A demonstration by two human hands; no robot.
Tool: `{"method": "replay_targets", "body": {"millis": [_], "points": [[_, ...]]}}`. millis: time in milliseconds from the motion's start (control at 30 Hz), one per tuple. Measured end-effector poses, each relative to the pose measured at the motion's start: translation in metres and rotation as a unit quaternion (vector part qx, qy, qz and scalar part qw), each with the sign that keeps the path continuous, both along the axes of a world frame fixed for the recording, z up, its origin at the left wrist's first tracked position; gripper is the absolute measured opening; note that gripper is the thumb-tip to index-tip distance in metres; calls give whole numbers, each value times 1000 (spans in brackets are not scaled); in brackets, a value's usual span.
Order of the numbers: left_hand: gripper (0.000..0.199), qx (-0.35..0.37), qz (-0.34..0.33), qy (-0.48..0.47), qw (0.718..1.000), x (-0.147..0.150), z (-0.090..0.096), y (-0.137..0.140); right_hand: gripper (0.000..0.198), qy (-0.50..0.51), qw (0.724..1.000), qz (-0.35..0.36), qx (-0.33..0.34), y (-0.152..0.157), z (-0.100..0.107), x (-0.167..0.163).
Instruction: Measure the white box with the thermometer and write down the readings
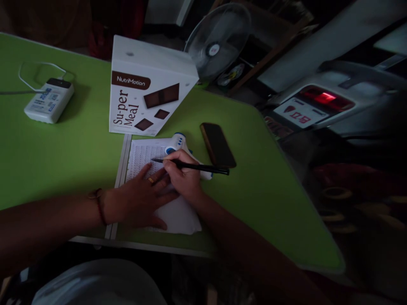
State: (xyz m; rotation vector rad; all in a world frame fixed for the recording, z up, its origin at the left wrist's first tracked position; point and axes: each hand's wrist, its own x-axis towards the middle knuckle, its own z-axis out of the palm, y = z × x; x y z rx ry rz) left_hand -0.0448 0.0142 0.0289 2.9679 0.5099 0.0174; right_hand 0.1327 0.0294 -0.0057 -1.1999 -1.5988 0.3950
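My left hand (pixel 143 199) lies flat on a printed sheet of paper (pixel 178 216), its fingers spread and a ring on one of them. In my right hand (pixel 184 176) a black pen (pixel 206 168) is gripped between thumb and fingers. The pen's tip points at the small printed rows on the sheet, just past my left fingertips; whether it touches the paper I cannot tell. Partly behind my right hand is a white and blue infrared thermometer (pixel 177 142), lying at the sheet's upper right edge.
A white NutriMotion box (pixel 149 89) stands upright behind the sheet. To the right lies a dark phone (pixel 218 145). A white device (pixel 50 100) with a cable sits on the green table (pixel 79 161) at left. Beyond the table are a fan (pixel 219 42) and a machine with a red display (pixel 327 97).
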Motion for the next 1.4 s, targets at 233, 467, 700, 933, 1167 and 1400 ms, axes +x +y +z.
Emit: {"method": "replay_targets", "body": {"millis": [233, 467, 700, 933, 1167, 1400], "points": [[83, 2, -1, 11, 1000, 0, 2, -1, 10, -20, 1000, 0, -18, 0, 4, -1], [84, -4, 2, -9, 1000, -1, -1, 0, 10, -8, 1000, 7, 4, 0, 3, -2], [82, 3, 1, -12, 1000, -1, 0, 0, 9, -14, 1000, 8, -24, 0, 2, 1], [83, 1, -1, -19, 1000, -2, -1, 0, 8, -8, 999, 5, -33, 0, 4, 0], [83, -5, -3, -13, 1000, -1, -1, 0, 9, -14, 999, -12, -31, 1, 5, 1], [83, -8, 2, -16, 1000, -1, 1, 0, 10, 1, 1000, -15, -8, 1, 2, 0]]}}
